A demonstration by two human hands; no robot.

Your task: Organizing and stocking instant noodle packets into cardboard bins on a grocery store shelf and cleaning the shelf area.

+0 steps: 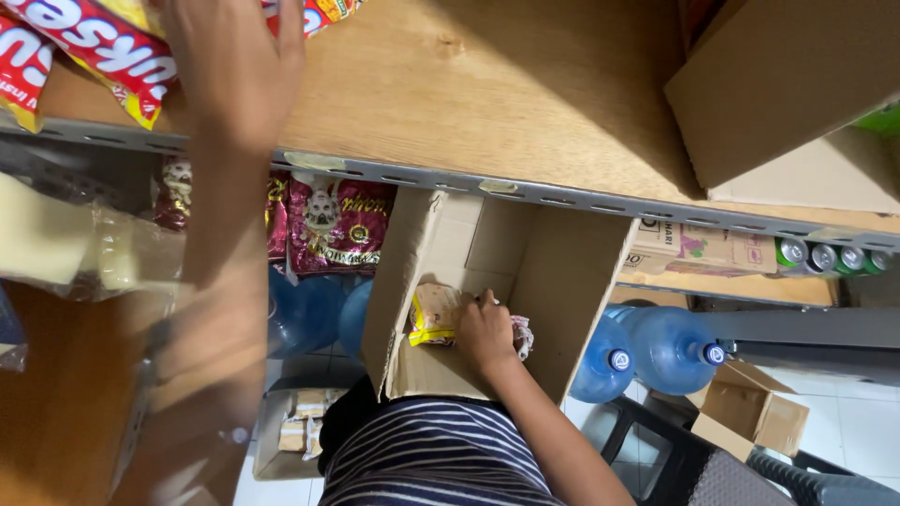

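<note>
At the upper left of the frame the left hand (234, 70) lies flat and open on red snack packets (103, 47) on the wooden shelf (487, 94). Lower centre, the right hand (486, 333) reaches into the cardboard box (562, 281), fingers closed on a yellow-edged packet (433, 314) lying just left of it.

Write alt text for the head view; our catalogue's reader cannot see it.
Seen from above, the right hand reaches into an open cardboard box onto small wrapped packets, while the left hand rests on red snack packs on a wooden shelf. Blue water jugs stand below.
</note>
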